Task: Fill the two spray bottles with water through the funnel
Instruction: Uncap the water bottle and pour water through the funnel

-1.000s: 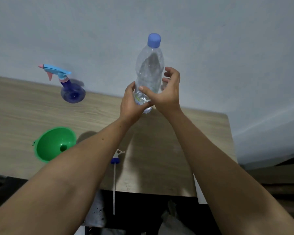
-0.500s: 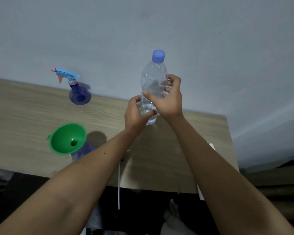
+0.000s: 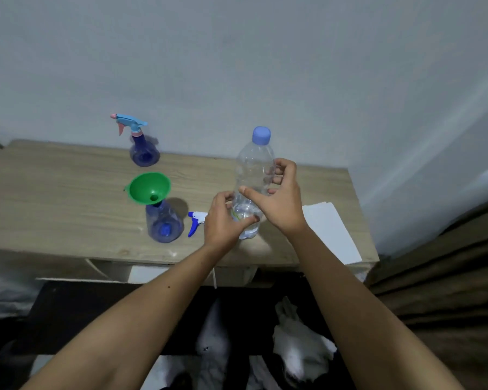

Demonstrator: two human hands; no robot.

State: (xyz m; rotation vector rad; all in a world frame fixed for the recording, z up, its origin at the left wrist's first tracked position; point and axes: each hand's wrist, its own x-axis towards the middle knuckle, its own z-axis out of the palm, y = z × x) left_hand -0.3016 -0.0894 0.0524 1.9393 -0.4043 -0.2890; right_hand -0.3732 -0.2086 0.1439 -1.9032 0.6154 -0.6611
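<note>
A clear water bottle with a blue cap stands upright near the table's middle, with a little water at its bottom. My left hand grips its base. My right hand curls round its middle, thumb in front and fingers behind. To the left, a green funnel sits in the neck of an open blue spray bottle. That bottle's blue-and-white spray head lies beside it, partly hidden by my left hand. A second blue spray bottle, with its light-blue trigger head on, stands at the back.
The wooden table stands against a pale wall. White paper lies at its right front corner. Below the front edge there is dark floor with white cloth. Dark wooden slats stand to the right.
Both hands have brought the water bottle down from in front of the wall to the table top. The view has tilted downward, so the whole open spray bottle now shows.
</note>
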